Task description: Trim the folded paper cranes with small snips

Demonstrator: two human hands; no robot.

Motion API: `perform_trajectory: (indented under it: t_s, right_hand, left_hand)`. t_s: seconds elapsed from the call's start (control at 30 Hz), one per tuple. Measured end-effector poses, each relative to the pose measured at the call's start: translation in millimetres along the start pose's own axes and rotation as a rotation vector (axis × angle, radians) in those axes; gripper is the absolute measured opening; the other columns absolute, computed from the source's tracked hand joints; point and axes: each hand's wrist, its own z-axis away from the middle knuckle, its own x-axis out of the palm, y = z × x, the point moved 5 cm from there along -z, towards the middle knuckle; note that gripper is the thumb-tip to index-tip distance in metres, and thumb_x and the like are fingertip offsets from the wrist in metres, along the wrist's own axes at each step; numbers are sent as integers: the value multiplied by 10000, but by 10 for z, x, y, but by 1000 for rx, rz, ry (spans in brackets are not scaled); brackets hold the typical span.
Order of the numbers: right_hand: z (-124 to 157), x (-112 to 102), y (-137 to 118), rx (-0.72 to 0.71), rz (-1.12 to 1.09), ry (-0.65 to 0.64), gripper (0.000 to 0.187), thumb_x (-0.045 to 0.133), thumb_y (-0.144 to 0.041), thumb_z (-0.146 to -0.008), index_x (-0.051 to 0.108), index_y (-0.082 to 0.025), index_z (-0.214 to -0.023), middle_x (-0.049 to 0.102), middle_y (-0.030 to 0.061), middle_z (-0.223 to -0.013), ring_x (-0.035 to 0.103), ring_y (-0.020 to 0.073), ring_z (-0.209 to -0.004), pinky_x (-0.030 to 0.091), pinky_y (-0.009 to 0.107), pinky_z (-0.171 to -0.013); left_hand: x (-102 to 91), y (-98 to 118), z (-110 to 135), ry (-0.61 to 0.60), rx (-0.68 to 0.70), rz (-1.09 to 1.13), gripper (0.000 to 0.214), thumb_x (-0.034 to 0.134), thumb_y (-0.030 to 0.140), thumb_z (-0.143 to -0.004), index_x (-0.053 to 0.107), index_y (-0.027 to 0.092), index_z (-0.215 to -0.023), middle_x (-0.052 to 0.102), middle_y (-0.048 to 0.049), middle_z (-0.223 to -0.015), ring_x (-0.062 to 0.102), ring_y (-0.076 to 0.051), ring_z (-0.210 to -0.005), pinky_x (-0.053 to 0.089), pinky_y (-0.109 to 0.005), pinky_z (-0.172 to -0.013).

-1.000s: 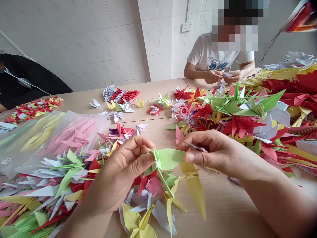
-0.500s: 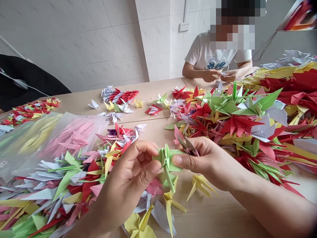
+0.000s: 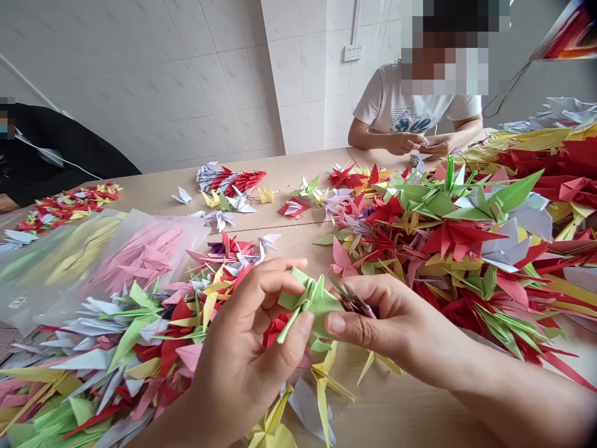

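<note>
A light green folded paper crane (image 3: 311,297) is held up over the table between both hands. My left hand (image 3: 261,330) pinches its left side with thumb and fingers. My right hand (image 3: 382,317) grips the right side between thumb and fingers. Tucked in that same hand is a small pair of scissors (image 3: 354,298), its dark metal blades pointing up and left; most of the handle is hidden. Under the hands lie yellow paper cranes (image 3: 324,379) and a pale grey one (image 3: 305,404).
A heap of coloured cranes (image 3: 448,236) covers the right side, another pile (image 3: 153,348) the left. Plastic bags of folded paper (image 3: 144,255) lie at left. Across the table a person (image 3: 415,118) handles a small piece; another person in black (image 3: 60,143) sits at far left.
The green crane has been turned and tilted, its long narrow point swinging toward the lower left. My left fingers have shifted over it. The view has moved slightly left.
</note>
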Motion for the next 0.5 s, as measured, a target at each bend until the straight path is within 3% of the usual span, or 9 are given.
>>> perform_trajectory:
  t_s: [0.1, 0.2, 0.37, 0.5]
  right_hand:
    - [22, -41, -102, -100, 127, 139, 228, 776, -337, -850, 626, -180, -780, 592, -46, -672, 484, 83, -601, 399, 191, -553]
    - [77, -64, -234, -279, 171, 244, 131, 754, -223, -851, 624, -212, -866, 635, -43, -733, 561, 86, -618, 454, 174, -550]
    - [182, 11, -362, -559, 510, 156, 304, 767, -50, -783, 682, -205, -1030, 680, -26, -825, 584, 69, -640, 470, 150, -559]
    - [231, 54, -386, -715, 716, 150, 223, 724, 8, -785, 685, -137, -950, 681, 13, -814, 617, 73, -711, 503, 143, -662]
  left_hand:
    - [-49, 19, -4, 34, 27, -73, 167, 614, 178, -952, 618, 324, -1034, 560, 34, -1378, 625, -131, -1187, 539, -148, -845]
    - [-57, 55, -11, 0, 95, -224, 196, 587, 148, -946, 632, 326, -1013, 555, 37, -1358, 482, -168, -1365, 473, -208, -995]
    - [-25, 26, 10, -100, 90, -289, 237, 585, 150, -938, 605, 354, -1057, 526, 58, -1380, 419, -159, -1403, 387, -232, -1086]
    - [-10, 21, 26, -136, 98, -263, 240, 651, 240, -920, 582, 384, -1099, 537, 61, -1354, 458, -171, -1374, 403, -235, -1074]
